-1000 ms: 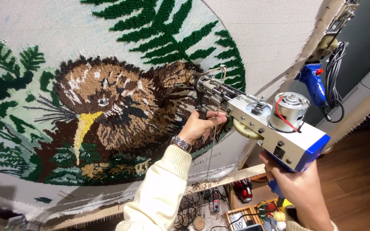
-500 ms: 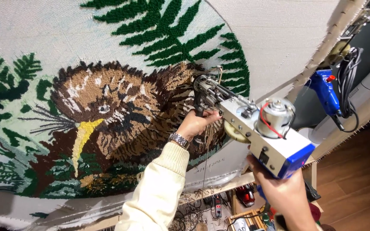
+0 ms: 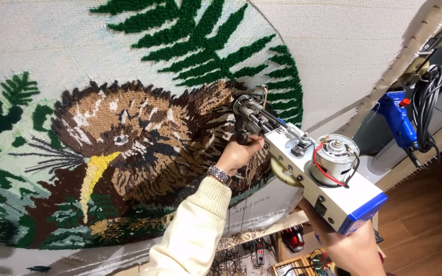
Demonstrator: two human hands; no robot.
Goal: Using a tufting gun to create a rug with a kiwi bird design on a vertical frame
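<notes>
A tufted rug (image 3: 129,148) showing a brown bird with a yellow beak and green ferns is stretched on a tilted frame. My right hand (image 3: 349,248) grips the rear handle of a white and blue tufting gun (image 3: 313,174), whose metal tip presses into the brown area of the rug. My left hand (image 3: 239,153), with a watch on its wrist and a cream sleeve, holds the gun's front handle close to the cloth.
A blue power tool (image 3: 397,120) and a coil of black cable (image 3: 428,97) hang at the frame's right edge. The wooden frame rail (image 3: 410,163) runs along the cloth's edge. Below lie a power strip (image 3: 259,253) and small items on a wooden floor.
The tufting gun and both hands have shifted slightly up and left across the brown patch; the view has tilted along with them.
</notes>
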